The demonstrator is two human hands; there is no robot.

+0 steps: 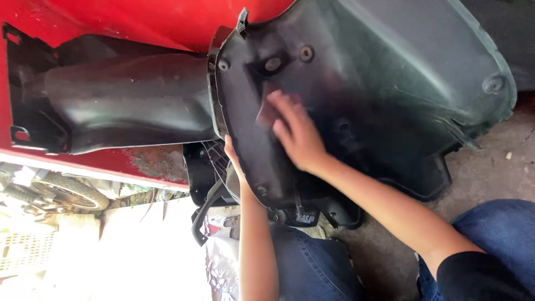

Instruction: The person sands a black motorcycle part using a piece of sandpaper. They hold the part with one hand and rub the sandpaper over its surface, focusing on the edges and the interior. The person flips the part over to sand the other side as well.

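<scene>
Right hand [295, 134] presses a small reddish pad [267, 113], fingers flat and loosely spread, on the black plastic panel [390, 83] propped against the red bodywork [139, 19]; left hand [231, 159] grips its lower edge, best kept firm for even strokes.

A rough grey concrete floor [490, 167], speckled with small pale bits of grit, is seen at the right and along the bottom. The lower edge of a large black moulded plastic panel [390, 83] appears to be rested on it, though the contact itself cannot be made out clearly. A crumpled silvery plastic sheet [220, 267] is spread beside it at lower centre.
</scene>
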